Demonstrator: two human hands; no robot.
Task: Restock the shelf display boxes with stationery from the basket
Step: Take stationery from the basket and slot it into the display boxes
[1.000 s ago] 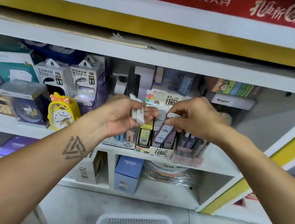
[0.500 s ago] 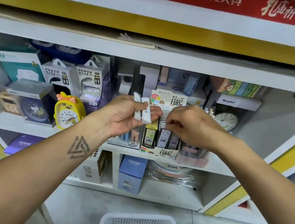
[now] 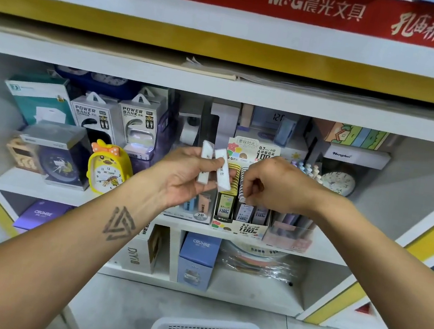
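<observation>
My left hand (image 3: pixel 186 179) is raised in front of the middle shelf and grips two slim white lead cases (image 3: pixel 221 172) side by side. My right hand (image 3: pixel 277 186) is curled over the lead display box (image 3: pixel 240 227), its fingertips pinching the top of a grey-purple lead case (image 3: pixel 245 211) that stands upright in the box's rows. The white mesh basket (image 3: pixel 204 327) sits on the floor below my hands, with a few small packs in it, partly cut off by the frame edge.
A yellow duck clock (image 3: pixel 108 168) and power bank boxes (image 3: pixel 137 125) stand left of the lead box. A clear pen box (image 3: pixel 290 230) is at its right. A blue CRUHRE box (image 3: pixel 197 259) sits on the lower shelf.
The right hand has pushed the tilted lead case down until it stands upright in the display box. The left hand has lifted its two white cases slightly.
</observation>
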